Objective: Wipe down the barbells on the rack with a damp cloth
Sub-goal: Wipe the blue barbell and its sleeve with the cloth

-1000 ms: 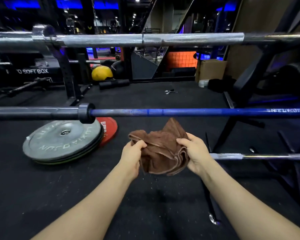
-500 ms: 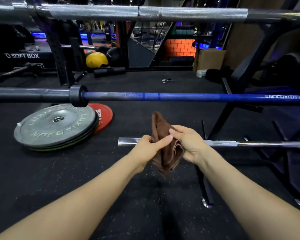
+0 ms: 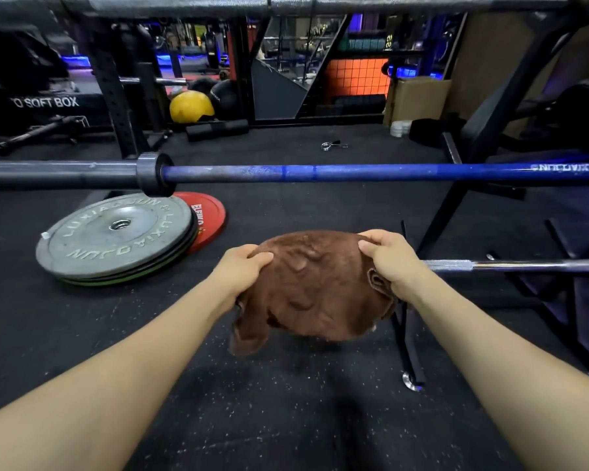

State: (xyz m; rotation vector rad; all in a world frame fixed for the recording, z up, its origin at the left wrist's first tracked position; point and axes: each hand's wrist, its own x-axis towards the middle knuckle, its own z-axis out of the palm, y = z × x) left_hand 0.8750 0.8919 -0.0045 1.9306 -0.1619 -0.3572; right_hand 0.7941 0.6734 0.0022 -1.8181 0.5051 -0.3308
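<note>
The brown cloth is spread between both hands, left hand and right hand each gripping an edge. It probably drapes the lowest silver barbell, below the blue barbell. Weight plates lie on the floor at left.

Cloth is stretched between the left hand and right hand, near side of the middle barbell. Plate stack sits on the floor to the left, another barbell lower right.
</note>
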